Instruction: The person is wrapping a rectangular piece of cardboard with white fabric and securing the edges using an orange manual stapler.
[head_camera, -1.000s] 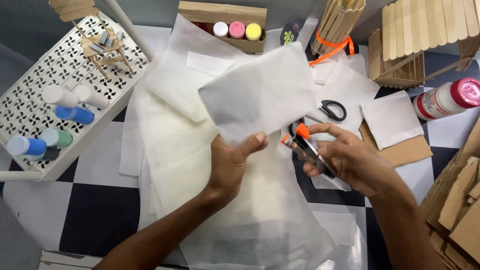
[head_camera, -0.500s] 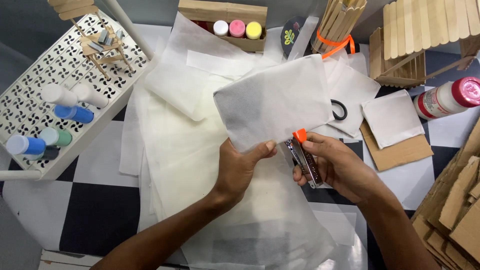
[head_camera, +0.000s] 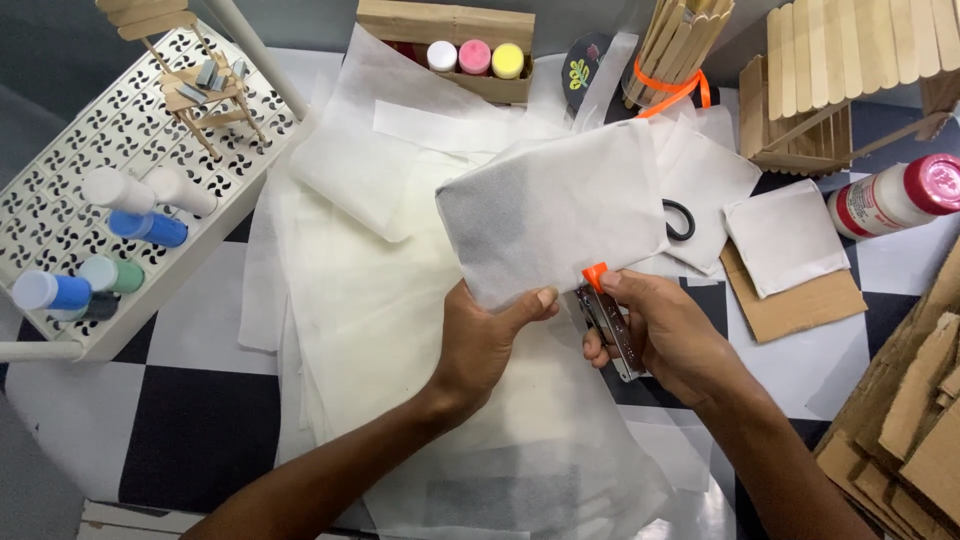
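Scissors (head_camera: 682, 221) and spare white sheets (head_camera: 380, 300) lie behind the held pouch (head_camera: 555, 210).

Left hand (head_camera: 487, 345) holding white fabric pouch (head_camera: 552, 212), right hand (head_camera: 668, 335) gripping stapler (head_camera: 610, 325) (orange-tipped)

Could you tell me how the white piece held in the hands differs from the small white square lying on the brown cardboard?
The held piece is larger, oblong and raised off the table, pinched by the left hand while the right hand sets a stapler at its lower edge. The small square lies flat and untouched on the cardboard. Both look like thin white fabric.
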